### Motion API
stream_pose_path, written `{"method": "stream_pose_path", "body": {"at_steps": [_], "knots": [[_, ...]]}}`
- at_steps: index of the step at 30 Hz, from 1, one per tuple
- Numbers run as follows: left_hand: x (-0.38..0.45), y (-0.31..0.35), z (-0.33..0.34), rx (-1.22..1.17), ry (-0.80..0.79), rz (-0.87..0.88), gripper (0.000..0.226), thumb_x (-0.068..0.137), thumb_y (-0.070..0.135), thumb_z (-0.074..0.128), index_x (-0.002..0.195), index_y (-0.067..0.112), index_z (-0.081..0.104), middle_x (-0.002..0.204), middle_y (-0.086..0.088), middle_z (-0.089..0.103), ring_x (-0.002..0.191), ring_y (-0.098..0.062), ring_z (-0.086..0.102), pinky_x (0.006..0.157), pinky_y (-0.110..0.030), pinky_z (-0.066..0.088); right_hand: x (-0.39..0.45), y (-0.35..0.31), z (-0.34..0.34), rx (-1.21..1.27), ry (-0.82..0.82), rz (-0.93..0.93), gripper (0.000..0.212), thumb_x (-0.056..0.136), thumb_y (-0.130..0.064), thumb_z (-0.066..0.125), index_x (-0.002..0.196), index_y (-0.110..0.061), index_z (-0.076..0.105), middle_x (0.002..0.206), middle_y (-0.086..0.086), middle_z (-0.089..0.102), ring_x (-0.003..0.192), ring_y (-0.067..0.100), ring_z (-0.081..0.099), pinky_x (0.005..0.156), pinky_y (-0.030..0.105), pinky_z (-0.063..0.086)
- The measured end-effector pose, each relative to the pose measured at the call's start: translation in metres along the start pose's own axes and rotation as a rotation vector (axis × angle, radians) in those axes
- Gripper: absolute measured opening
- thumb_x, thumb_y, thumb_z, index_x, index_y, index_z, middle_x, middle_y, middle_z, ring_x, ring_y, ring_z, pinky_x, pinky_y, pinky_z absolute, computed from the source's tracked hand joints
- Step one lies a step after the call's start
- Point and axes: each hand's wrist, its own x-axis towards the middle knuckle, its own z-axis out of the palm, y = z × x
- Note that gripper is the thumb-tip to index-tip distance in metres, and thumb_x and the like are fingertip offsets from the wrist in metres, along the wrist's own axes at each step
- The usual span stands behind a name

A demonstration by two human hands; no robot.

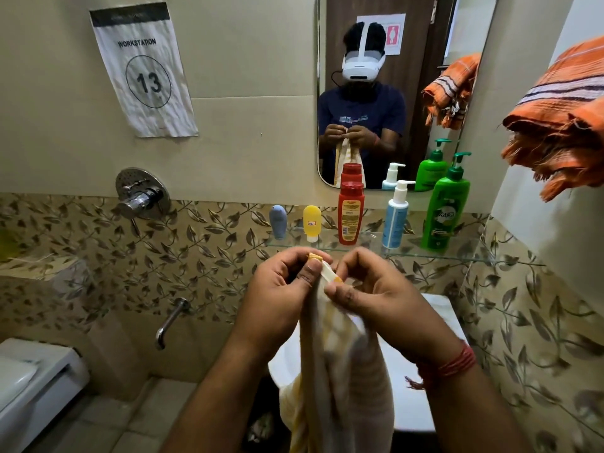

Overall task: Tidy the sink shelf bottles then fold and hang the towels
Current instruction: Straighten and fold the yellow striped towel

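A small tiled bathroom. Beyond the hands [327, 295] a glass shelf [457, 253] of bottles sits under a wall mirror [408, 44]. A white sink [408, 403] lies below them, a toilet [32, 387] and wall tap [170, 322] to their left.

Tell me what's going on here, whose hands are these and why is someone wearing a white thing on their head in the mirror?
The picture comes from a camera on a person's head, looking down at their own hands. The mirror shows that same person wearing the white headset. The left hand and right hand both pinch the top edge of a white and yellow towel that hangs down. Five bottles stand on the glass shelf. An orange towel hangs at the right.
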Motion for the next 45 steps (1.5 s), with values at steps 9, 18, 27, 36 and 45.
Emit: {"method": "stream_pose_path", "body": {"at_steps": [9, 18, 27, 36, 45], "knots": [[0.022, 0.001, -0.014, 0.063, 0.229, 0.083, 0.019, 0.102, 0.017, 0.058, 0.095, 0.024, 0.074, 0.089, 0.007, 0.076, 0.079, -0.003, 0.068, 0.067, -0.017, 0.053, -0.004, 0.033, -0.008, 0.082, -0.184, 0.153, 0.023, 0.09, -0.028, 0.068, 0.094, -0.005, 0.069, 0.094, 0.004, 0.066, 0.091, 0.018, 0.063, 0.08, 0.032, 0.052], [0.038, 0.009, -0.028, 0.094, 0.421, 0.188, 0.02, 0.102, 0.019, 0.057, 0.095, 0.028, 0.074, 0.092, 0.014, 0.076, 0.084, 0.002, 0.069, 0.072, -0.013, 0.051, 0.006, 0.067, -0.006, -0.775, -0.306, 0.14, 0.041, 0.099, -0.049, 0.051, 0.1, -0.013, 0.07, 0.105, 0.002, 0.063, 0.096, 0.017, 0.061, 0.089, 0.043, 0.048], [0.035, 0.012, -0.034, 0.106, 0.462, 0.184, 0.018, 0.102, 0.022, 0.057, 0.098, 0.03, 0.073, 0.094, 0.011, 0.076, 0.087, -0.006, 0.071, 0.072, -0.02, 0.056, 0.007, 0.056, 0.003, -0.583, -0.12, -0.022, 0.051, 0.092, -0.06, 0.048, 0.107, -0.017, 0.072, 0.122, -0.011, 0.057, 0.111, 0.003, 0.056, 0.095, 0.034, 0.048], [0.032, 0.012, -0.033, 0.044, 0.303, 0.158, 0.018, 0.102, 0.019, 0.056, 0.104, 0.022, 0.073, 0.097, 0.011, 0.076, 0.086, -0.004, 0.07, 0.071, -0.019, 0.056, 0.01, 0.045, 0.035, -0.059, -0.089, -0.017, 0.067, 0.09, -0.066, 0.048, 0.114, -0.006, 0.07, 0.118, 0.006, 0.063, 0.114, 0.019, 0.061, 0.099, 0.04, 0.051], [0.029, 0.012, -0.038, 0.029, 0.212, 0.145, 0.017, 0.101, 0.023, 0.057, 0.104, 0.023, 0.074, 0.106, 0.001, 0.075, 0.095, -0.016, 0.072, 0.077, -0.027, 0.058, 0.015, 0.045, 0.044, -0.6, 0.104, -0.332, 0.019, 0.097, -0.03, 0.062, 0.094, -0.014, 0.072, 0.097, -0.01, 0.065, 0.085, 0.009, 0.059, 0.07, 0.028, 0.049]]}}
